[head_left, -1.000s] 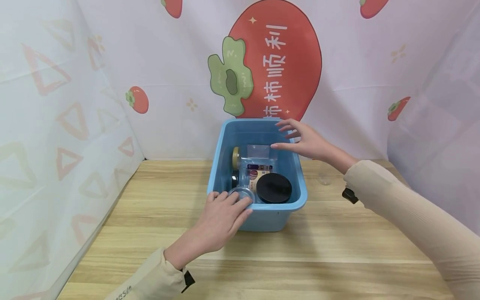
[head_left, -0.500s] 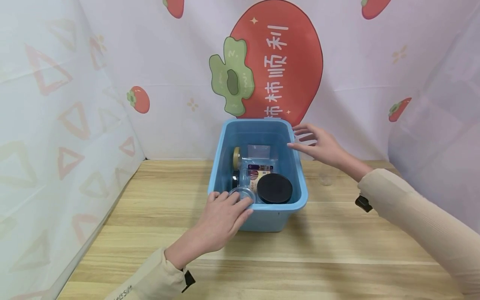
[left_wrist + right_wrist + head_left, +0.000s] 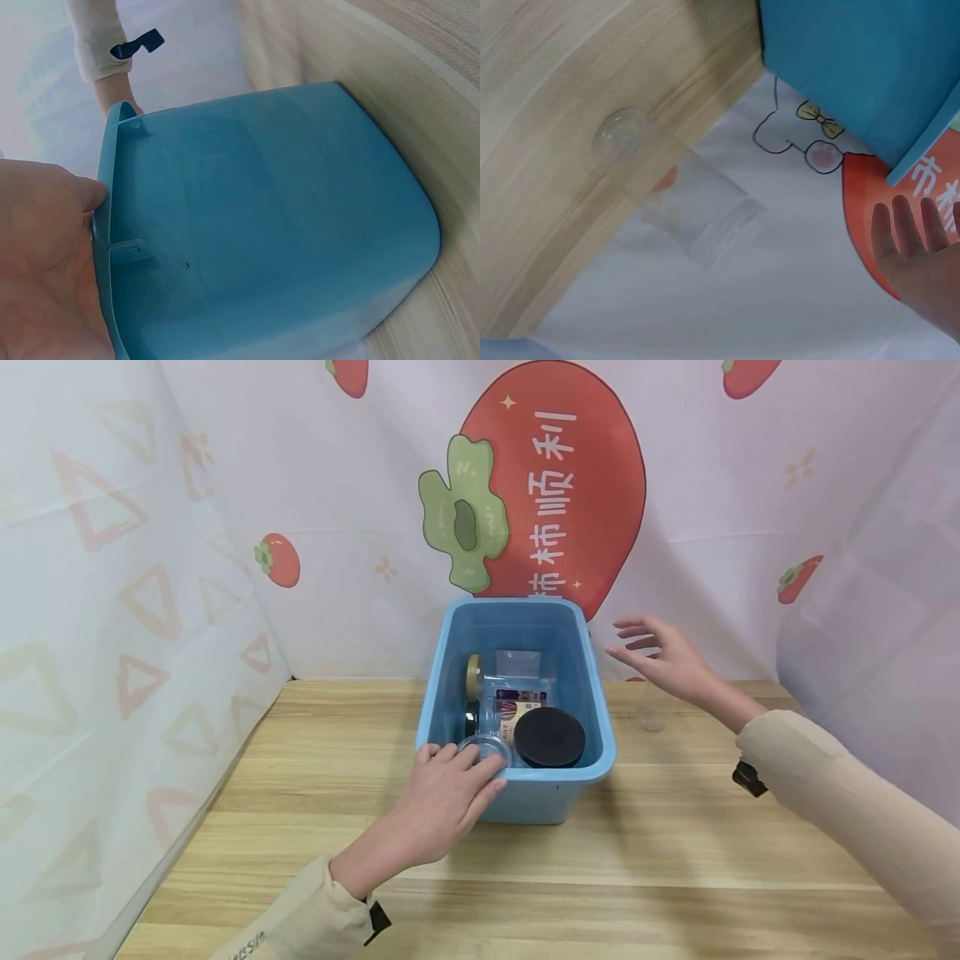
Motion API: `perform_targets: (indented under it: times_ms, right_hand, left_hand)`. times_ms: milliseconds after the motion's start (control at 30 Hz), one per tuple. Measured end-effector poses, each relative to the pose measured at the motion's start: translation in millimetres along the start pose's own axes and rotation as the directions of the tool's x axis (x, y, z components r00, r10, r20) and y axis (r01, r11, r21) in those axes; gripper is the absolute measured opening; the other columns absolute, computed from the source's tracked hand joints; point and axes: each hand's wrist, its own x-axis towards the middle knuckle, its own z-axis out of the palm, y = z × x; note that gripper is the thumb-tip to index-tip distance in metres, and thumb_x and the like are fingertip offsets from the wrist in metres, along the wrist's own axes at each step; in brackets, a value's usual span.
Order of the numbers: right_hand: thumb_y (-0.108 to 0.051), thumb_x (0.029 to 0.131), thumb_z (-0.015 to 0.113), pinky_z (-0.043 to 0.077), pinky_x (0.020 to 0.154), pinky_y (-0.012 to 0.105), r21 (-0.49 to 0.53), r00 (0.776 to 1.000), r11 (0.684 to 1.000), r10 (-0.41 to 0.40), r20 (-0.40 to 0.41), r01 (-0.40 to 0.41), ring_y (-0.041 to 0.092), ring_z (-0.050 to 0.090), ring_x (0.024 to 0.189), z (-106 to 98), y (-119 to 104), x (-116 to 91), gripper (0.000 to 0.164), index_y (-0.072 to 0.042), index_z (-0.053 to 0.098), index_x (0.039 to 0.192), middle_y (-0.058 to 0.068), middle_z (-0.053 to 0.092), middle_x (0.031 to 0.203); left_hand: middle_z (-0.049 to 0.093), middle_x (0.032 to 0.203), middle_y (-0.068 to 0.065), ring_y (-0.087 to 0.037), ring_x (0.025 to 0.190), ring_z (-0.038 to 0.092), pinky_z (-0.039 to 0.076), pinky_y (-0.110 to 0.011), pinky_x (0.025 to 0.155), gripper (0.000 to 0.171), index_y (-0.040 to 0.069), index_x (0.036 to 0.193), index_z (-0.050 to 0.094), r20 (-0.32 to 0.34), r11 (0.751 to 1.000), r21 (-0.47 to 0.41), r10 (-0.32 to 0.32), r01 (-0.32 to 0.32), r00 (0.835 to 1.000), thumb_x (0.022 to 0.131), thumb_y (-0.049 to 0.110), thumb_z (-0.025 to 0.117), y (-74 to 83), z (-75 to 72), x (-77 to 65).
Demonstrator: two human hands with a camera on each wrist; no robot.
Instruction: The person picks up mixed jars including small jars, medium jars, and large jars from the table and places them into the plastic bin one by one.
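Observation:
A blue plastic bin (image 3: 517, 797) stands on the wooden table, with several clear containers lying or standing inside. My left hand (image 3: 450, 797) grips its near rim, thumb on the outer edge (image 3: 105, 217) and fingers bent over to the inside, close to a round clear container (image 3: 486, 745). Beside it is a container with a black lid (image 3: 550, 737). Off the bin's far right side, my right hand (image 3: 663, 656) hovers in the air, fingers spread and holding nothing. Just below and beyond it, a clear empty jar (image 3: 697, 202) stands upright on the table, hard to make out in the head view.
Inside the bin lie a jar with a gold lid (image 3: 473, 677) and a labelled jar with a dark lid (image 3: 471, 718). A white printed cloth (image 3: 360, 610) rises behind the table (image 3: 315, 827), and similar cloths hang at both sides.
My right hand has moved from over the bin's far right rim out to the right, towards the clear jar. My left hand has kept its hold on the rim.

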Motion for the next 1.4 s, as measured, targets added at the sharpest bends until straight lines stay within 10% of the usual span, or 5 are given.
perform_targets:
  times_ms: [1400]
  right_hand:
    - [-0.031, 0.105, 0.067, 0.036, 0.108, 0.074, -0.057, 0.984, 0.99, 0.12, -0.131, -0.129, 0.062, 0.043, 0.137, 3.7, 89.0, -21.7, 0.066, 0.01, 0.042, 0.151, 0.04, 0.042, 0.152]
  left_hand:
    - [0.06, 0.099, 0.003, -0.02, 0.093, 0.054, 0.037, -0.045, 0.089, 0.025, 0.024, 0.125, 0.065, 0.004, 1.0, 0.011, -0.008, 0.007, 1.0, 0.113, 0.038, 0.048, 0.2, 0.3, -0.3]
